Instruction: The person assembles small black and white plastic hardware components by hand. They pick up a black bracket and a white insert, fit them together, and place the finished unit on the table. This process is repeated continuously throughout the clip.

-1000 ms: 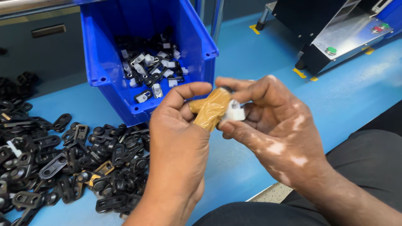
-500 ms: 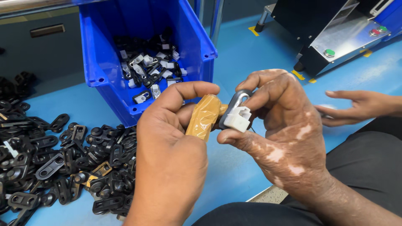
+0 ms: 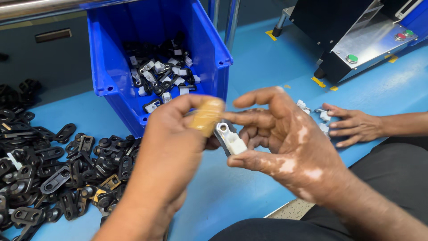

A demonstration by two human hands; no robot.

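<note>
My left hand (image 3: 171, 151) and my right hand (image 3: 285, 145) meet in front of me over the blue table. Between their fingertips sits a small black part with a white plastic piece (image 3: 229, 138) on it. My left thumb wears brown tape (image 3: 206, 117) and presses against the part. My right fingers curl around the part from the other side. A heap of black metal-and-plastic parts (image 3: 58, 165) lies to the left of my left hand.
A blue bin (image 3: 111, 67) with several black-and-white parts stands behind my hands. Another person's hand (image 3: 354, 125) rests on the table (image 3: 267, 62) at the right beside small white pieces. A black machine with green and red buttons (image 3: 356, 35) stands at the back right.
My hands have turned the part so its white piece faces up. Another person's hand has come in from the right and now rests on the table.
</note>
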